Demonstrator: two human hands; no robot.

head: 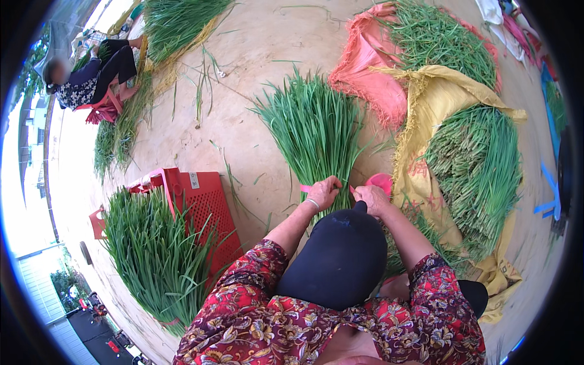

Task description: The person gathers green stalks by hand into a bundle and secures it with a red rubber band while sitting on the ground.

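A thick bundle of long green leaves, seemingly garlic chives (pixel 317 123), lies on the ground before me, leaf tips pointing away. My left hand (pixel 322 193), with a bracelet at the wrist, grips the bundle's near stems, its fingers curled over the top. A pink tie strip (pixel 305 188) shows at the bundle's left side. Between the fingertips of my right hand (pixel 372 199), at the bundle's right side, is a pink strip end. The stem ends are mostly hidden by my dark-clad knee (pixel 335 260).
To the left, a red plastic crate (pixel 212 214) holds more chives (pixel 155 255). On the right, a yellow woven sack (pixel 417 137) bears stacked chives (pixel 479 178). Beyond lies a pink sack (pixel 374 73) with loose greens. A pink object (pixel 381 183) sits near my right hand. Another person (pixel 91 77) sits far left.
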